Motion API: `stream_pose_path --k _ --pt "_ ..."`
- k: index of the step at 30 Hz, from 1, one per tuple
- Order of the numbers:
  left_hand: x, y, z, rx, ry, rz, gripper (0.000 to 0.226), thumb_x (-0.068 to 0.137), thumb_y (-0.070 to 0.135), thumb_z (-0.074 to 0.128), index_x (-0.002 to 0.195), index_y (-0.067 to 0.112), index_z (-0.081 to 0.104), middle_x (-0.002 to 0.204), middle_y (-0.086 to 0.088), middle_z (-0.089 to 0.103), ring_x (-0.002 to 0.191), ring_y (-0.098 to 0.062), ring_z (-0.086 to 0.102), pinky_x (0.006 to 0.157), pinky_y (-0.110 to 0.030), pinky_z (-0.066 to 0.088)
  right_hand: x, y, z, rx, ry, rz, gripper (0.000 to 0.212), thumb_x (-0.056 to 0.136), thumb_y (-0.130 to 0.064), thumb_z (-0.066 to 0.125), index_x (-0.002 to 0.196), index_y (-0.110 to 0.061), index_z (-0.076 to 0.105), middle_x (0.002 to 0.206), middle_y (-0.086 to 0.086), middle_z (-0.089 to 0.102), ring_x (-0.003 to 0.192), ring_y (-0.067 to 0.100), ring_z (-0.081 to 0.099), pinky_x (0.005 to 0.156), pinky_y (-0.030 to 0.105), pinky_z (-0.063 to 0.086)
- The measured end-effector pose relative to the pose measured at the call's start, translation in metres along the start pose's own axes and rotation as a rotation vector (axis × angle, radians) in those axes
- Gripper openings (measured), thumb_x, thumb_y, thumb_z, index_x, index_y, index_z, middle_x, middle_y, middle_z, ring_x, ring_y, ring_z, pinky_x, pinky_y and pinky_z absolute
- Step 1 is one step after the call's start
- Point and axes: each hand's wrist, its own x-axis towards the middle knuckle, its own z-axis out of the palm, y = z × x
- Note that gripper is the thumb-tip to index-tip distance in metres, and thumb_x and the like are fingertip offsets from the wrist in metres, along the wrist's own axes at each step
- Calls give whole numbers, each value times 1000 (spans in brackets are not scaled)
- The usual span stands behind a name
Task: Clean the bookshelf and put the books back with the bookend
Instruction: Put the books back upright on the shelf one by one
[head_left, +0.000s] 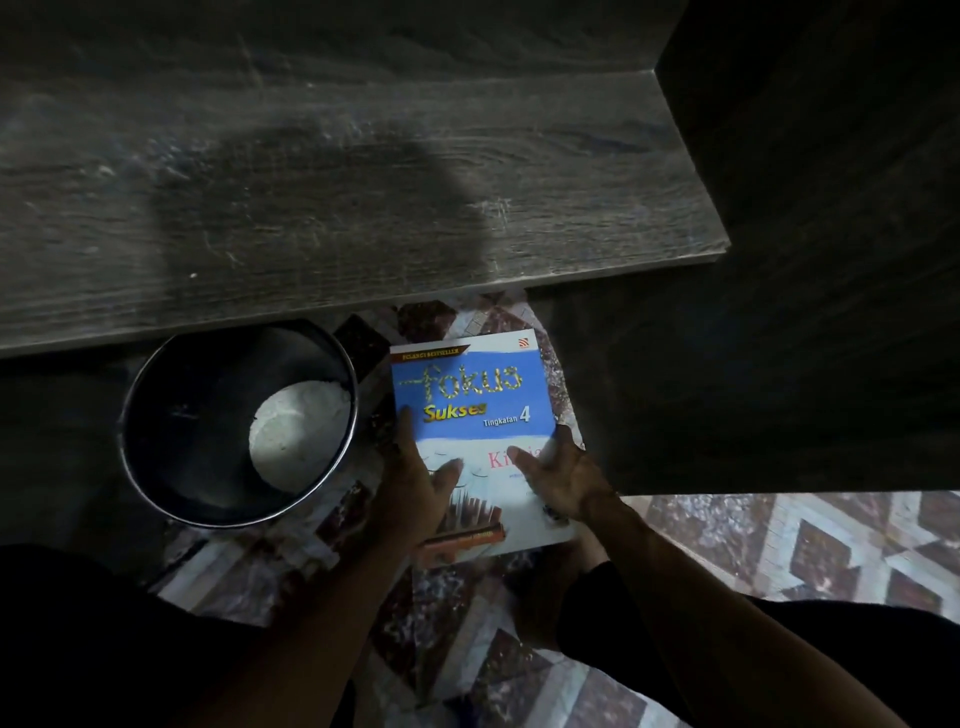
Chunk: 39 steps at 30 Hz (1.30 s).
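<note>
This is looking like a dimly lit room in a home. A dark wood-grain shelf board (363, 208) is running across the top and meeting an upright side panel (831, 260) of the same finish, like household furniture. Below, ornate floor tiles (831, 551) in maroon and white diamonds are showing. A round dark pail (197, 415) is standing on them with something white lying inside, and a school textbook (467, 395) titled "Fokus Sukses Tingkatan 4" is being held just beside it.

A blue-and-white book (470, 410) titled "Fokus Sukses" is held face up at its near end by the left hand (421, 486) and the right hand (563, 480), just near of the dark, dust-streaked wood-grain shelf (311, 208).
</note>
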Motion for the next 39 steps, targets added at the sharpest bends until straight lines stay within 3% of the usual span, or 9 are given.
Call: stream_pose_path --k 5,10,14,18,24,28,32,36,39 --pt "1 7 -4 -136 -12 -169 98 85 26 74 155 25 6 147 -8 45 123 -31 53 92 -30 40 7 5 7 47 38 11 75 69 -76 61 122 -25 42 115 2 67 105 25 64 96 45 51" --pt "14 1 -5 -239 -19 -324 72 77 31 82 137 13 47 126 -4 62 105 -22 60 80 -25 43 17 19 13 174 57 2 89 49 -92 62 108 -28 46 107 -3 70 99 20 68 91 46 54" --pt "18 -3 -8 -251 -20 -293 61 84 40 73 135 16 52 127 -7 62 115 -29 58 95 -35 47 0 11 9 214 84 -57 53 78 -61 72 110 -26 49 106 -4 71 99 19 68 91 41 54" --pt "14 2 -10 -270 36 -228 57 93 36 61 143 15 42 133 -10 57 119 -30 55 93 -33 42 -21 -8 1 353 41 -92 45 92 -37 67 130 -26 46 114 0 72 96 19 72 89 43 58" --pt "6 10 -14 -303 55 -207 52 96 31 59 142 14 43 130 -10 59 116 -29 57 88 -28 42 -32 -11 -4 348 54 -129 46 92 -38 67 132 -27 47 110 -1 74 88 15 74 83 47 60" --pt "-6 18 -21 -291 54 -213 50 95 30 59 141 15 45 128 -9 61 114 -29 58 88 -29 42 -50 -13 -9 322 70 -132 40 93 -40 65 128 -27 49 110 -1 74 85 11 74 76 33 61" --pt "-22 26 -31 -302 49 -207 45 94 28 61 135 16 49 124 -6 63 113 -29 60 93 -35 46 -70 -12 -14 276 75 -121 46 92 -51 62 130 -32 45 111 -6 73 89 12 73 83 41 60" --pt "-42 37 -42 -318 47 -191 41 94 27 61 133 16 50 121 -7 65 108 -28 62 92 -36 48 -103 -22 -24 284 92 -126 41 95 -46 60 128 -30 42 108 -8 71 83 9 71 65 24 55" --pt "-60 48 -54 -343 53 -161 40 95 23 61 133 16 51 120 -6 66 108 -27 62 92 -36 49 -128 -27 -31 287 111 -143 35 95 -46 60 122 -33 41 109 -6 72 86 12 72 69 28 58"
